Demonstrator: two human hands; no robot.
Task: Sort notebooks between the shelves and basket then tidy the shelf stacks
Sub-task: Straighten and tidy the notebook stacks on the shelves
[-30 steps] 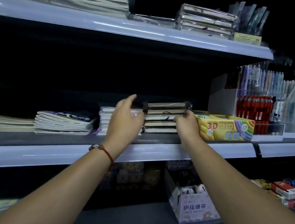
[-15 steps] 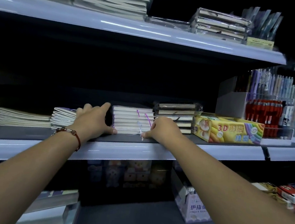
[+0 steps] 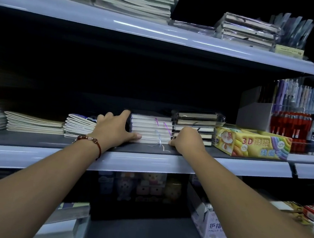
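A stack of white-edged notebooks with purple ribbon markers (image 3: 150,128) sits on the middle shelf (image 3: 167,163). My left hand (image 3: 114,129) clasps the stack's left side, thumb along its bottom front edge. My right hand (image 3: 187,140) presses against the stack's lower right corner, fingers curled. Just right of it stands a stack of dark plastic-wrapped notebooks (image 3: 195,127), partly hidden by my right hand. To the left lie a fanned stack of thin striped notebooks (image 3: 78,126) and a flat beige stack (image 3: 33,123). No basket is in view.
A yellow 3D box (image 3: 252,143) sits right of the wrapped stack, with pen displays (image 3: 295,120) behind it. The top shelf (image 3: 159,32) holds more notebook stacks. Below, a finger bandage box (image 3: 211,228) and small toy boxes fill the lower shelf.
One second ago both hands held the dark wrapped stack; they have since shifted left onto the ribbon-marked stack. Over the last half second they have stayed there and the camera view shifted slightly.
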